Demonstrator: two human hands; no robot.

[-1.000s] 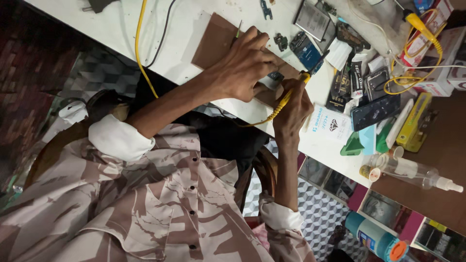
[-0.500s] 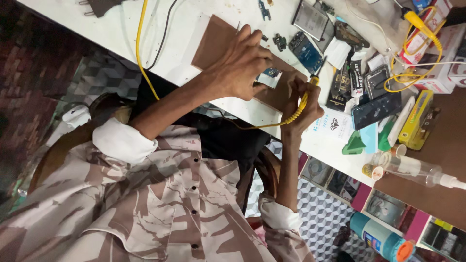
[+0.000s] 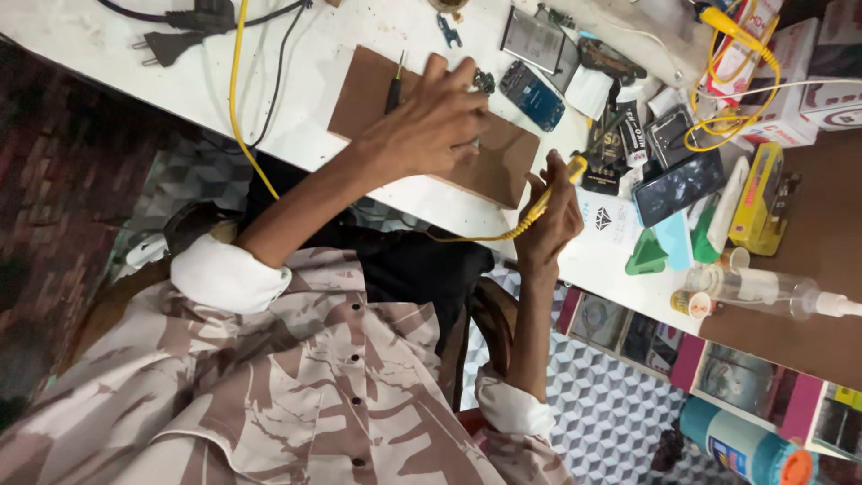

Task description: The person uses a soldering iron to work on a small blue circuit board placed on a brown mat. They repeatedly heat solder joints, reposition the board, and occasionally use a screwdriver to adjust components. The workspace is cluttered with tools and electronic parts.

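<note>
My left hand rests on a brown board on the white table, fingers bent over a small part that is mostly hidden beneath them. A thin dark screwdriver lies on the board just left of that hand. My right hand hovers off the board's right corner, at the table's near edge. It grips a yellow-handled tool with its tip pointing up and a yellow cable trailing from it.
Phone parts, a blue circuit board, a dark phone, a green wedge and a clear spray bottle crowd the right side. A yellow cable and black plugs lie at the left. Shelves stand below right.
My right hand has drawn the yellow tool away from the board toward the table edge. My left hand stays on the board over the small part.
</note>
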